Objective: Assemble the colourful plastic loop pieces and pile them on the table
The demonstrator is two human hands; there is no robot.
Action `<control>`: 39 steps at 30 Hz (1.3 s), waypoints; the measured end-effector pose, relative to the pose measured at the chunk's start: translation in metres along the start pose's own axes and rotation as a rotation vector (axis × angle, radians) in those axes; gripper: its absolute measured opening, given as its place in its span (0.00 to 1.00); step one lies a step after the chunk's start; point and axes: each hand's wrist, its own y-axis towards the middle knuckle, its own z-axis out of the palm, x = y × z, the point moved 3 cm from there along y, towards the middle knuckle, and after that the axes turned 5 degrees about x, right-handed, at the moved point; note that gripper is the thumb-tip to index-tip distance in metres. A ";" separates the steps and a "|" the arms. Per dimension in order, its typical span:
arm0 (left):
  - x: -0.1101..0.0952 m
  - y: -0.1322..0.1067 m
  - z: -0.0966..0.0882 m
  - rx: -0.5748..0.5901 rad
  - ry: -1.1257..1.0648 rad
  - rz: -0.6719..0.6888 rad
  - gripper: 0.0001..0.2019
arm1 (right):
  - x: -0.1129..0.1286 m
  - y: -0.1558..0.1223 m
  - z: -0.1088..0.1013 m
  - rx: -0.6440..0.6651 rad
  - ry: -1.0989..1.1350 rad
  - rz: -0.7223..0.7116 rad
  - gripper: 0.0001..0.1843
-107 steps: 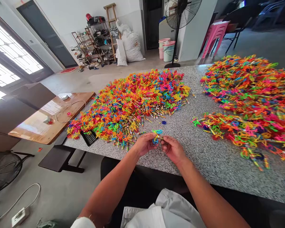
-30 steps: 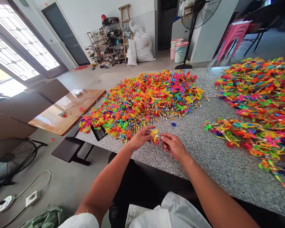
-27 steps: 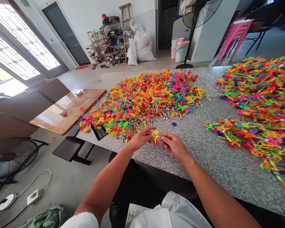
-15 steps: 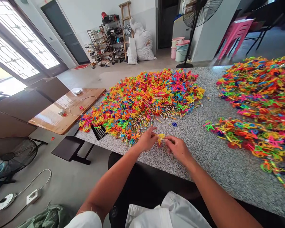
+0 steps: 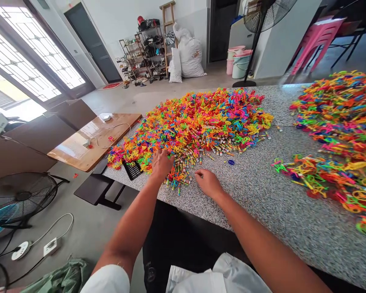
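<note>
My left hand [image 5: 162, 165] reaches onto the near edge of a big heap of bright plastic pieces [image 5: 189, 118], its fingers curled down among them. Something green shows beside its fingertips; what they grip is partly hidden. Over the speckled stone table, just right of the heap, my right hand [image 5: 210, 183] is closed in a pinch. Whatever lies between its thumb and fingers is too small to name. Thin patterned sticks with pale ends [image 5: 186, 160] poke out of the heap between the hands. A dark blue loop [image 5: 231, 162] lies alone beyond my right hand.
Another pile of coloured plastic pieces [image 5: 338, 122] spreads over the table's right side. A black slotted tray [image 5: 132, 170] sits at the left edge. Beyond are a lower wooden table [image 5: 94, 140], a floor fan [image 5: 21, 197] and a standing fan [image 5: 253, 44].
My hands have parted from a yellow piece held between them, which I no longer see there. The left hand has moved left onto the heap; the right has shifted slightly left.
</note>
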 end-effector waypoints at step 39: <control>-0.057 -0.066 0.008 0.284 -1.308 0.105 0.18 | 0.015 -0.050 -0.039 -0.026 1.109 0.012 0.17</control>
